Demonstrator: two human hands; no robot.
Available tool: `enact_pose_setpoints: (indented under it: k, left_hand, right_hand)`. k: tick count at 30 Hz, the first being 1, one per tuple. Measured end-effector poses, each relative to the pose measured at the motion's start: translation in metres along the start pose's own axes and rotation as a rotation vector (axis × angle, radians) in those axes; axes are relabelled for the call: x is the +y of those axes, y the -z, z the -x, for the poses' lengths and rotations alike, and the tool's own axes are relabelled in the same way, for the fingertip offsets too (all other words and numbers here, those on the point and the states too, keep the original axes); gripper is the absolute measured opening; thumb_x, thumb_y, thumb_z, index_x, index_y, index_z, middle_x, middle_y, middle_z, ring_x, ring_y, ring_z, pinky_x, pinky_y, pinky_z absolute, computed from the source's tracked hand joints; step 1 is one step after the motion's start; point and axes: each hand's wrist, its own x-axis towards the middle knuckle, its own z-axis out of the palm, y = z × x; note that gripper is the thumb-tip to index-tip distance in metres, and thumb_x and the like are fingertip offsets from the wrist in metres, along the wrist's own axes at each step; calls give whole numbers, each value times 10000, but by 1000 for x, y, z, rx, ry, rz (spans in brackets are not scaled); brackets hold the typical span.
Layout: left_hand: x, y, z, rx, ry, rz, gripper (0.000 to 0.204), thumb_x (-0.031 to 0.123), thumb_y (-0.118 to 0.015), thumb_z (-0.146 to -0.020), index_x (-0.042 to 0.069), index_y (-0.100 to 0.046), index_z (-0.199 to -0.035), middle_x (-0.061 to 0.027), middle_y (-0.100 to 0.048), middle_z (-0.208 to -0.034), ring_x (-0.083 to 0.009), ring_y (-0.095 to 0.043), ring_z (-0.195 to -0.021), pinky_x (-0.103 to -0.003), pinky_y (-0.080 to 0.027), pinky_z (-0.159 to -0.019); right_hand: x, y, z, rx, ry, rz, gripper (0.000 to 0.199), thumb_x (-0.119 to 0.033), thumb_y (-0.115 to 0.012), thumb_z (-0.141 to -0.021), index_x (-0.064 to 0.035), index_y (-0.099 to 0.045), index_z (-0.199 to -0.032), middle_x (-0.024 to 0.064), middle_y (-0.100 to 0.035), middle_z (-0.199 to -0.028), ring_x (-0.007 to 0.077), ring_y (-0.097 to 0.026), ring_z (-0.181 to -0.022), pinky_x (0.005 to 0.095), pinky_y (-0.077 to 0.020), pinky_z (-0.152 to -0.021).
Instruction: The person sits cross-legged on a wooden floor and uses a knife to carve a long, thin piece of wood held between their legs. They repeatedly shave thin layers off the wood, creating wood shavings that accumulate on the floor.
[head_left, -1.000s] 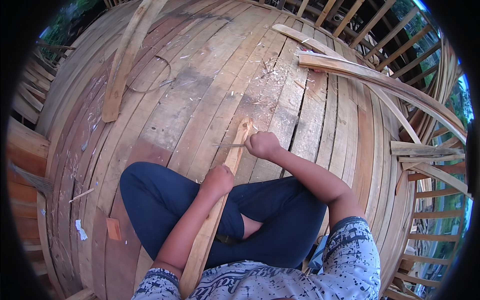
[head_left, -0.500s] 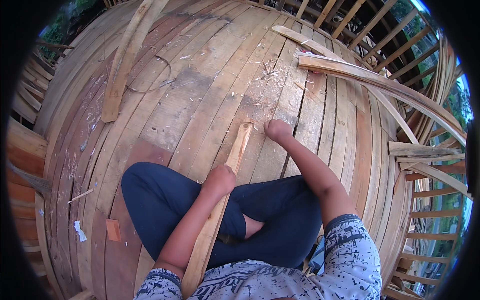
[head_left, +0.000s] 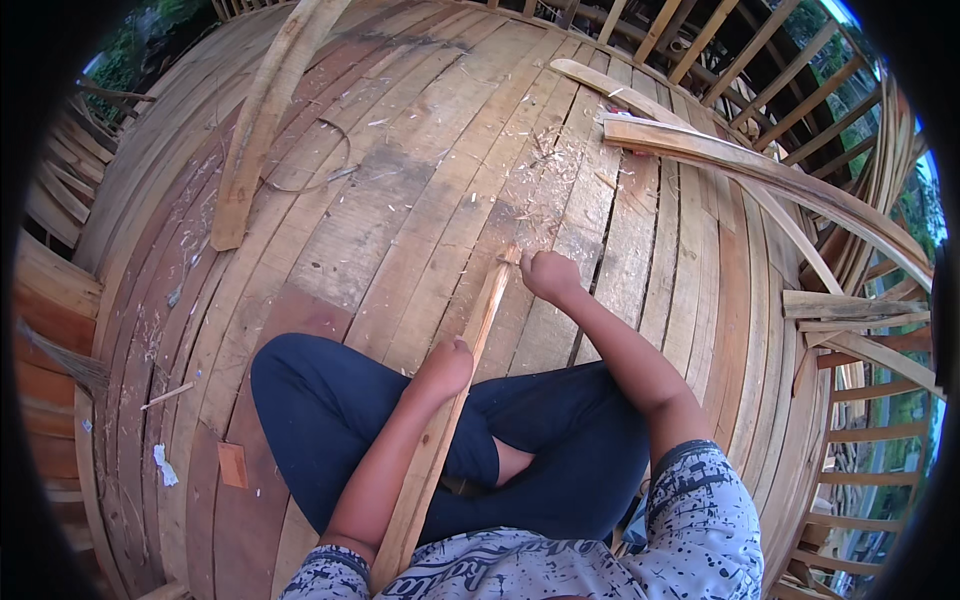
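Seated cross-legged on a plank floor (head_left: 420,200), a person steadies a long wooden strip (head_left: 450,400) that runs up from the lap over the dark trousers (head_left: 330,420). Nearest, the left hand (head_left: 443,368) is clenched around the strip's middle. Just past it, the right hand (head_left: 549,274) is closed in a fist at the strip's far tip; what it grips cannot be made out. Beyond lie wood shavings (head_left: 550,160), a loose board (head_left: 262,120) and curved timbers (head_left: 760,170)
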Motion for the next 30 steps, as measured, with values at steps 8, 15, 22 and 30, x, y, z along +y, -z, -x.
enact_pose_setpoints:
  k: [8, 15, 22, 30]
  left_hand:
    - [6, -17, -15, -307, 331, 444, 494, 444, -265, -1049, 49, -531, -919, -60, -494, -624, -175, -477, -431, -345, -427, -412]
    - [6, -13, -18, -430, 424, 565, 428, 409, -300, -1022, 60, -533, -939, -63, -492, -612, -185, -485, -446, -360, -419, -407]
    - [20, -17, -11, -328, 440, 478, 470, 486, -290, -1026, 93, -506, -889, -1, -427, -552, -129, -417, -387, -306, -367, -373]
    - [17, -21, -13, -225, 333, 315, 535, 492, -282, -1039, 35, -536, -924, -55, -476, -584, -180, -474, -416, -347, -421, -403]
  right_hand:
    - [1, 20, 60, -236, 239, -170, 596, -491, -414, -1023, -26, -710, -798, 234, -689, -782, 440, -671, -801, 530, -523, -778]
    - [20, 16, 35, -89, 435, -63, 546, -503, -480, -991, -66, -703, -752, 201, -665, -687, 405, -673, -707, 515, -525, -679]
    - [26, 14, 38, -115, 407, -110, 537, -488, -488, -988, -66, -706, -739, 204, -655, -665, 411, -669, -690, 517, -524, -650]
    - [41, 18, 30, -30, 204, -79, 549, -508, -517, -961, -59, -714, -715, 199, -657, -652, 402, -678, -676, 505, -540, -647]
